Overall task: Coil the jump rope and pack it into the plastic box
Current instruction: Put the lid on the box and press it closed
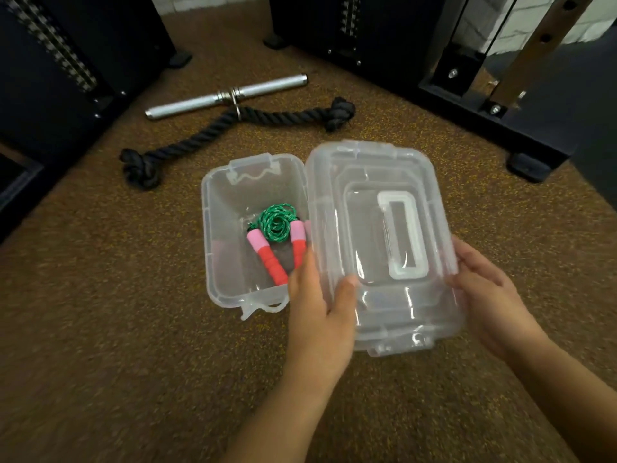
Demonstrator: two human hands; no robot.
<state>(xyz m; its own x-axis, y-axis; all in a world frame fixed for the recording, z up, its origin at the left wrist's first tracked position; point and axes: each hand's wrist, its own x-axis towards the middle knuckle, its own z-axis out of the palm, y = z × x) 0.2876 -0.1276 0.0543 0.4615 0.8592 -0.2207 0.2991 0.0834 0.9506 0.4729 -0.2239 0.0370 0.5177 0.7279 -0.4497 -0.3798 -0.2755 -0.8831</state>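
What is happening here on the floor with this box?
A person is packing a jump rope into a clear plastic box on the gym floor. The green rope is already coiled and lies inside with its red and pink handles. The left hand and right hand hold the clear lid by its sides, beside the open box. The box is not yet closed. Behind it lie a black rope attachment and a metal bar.
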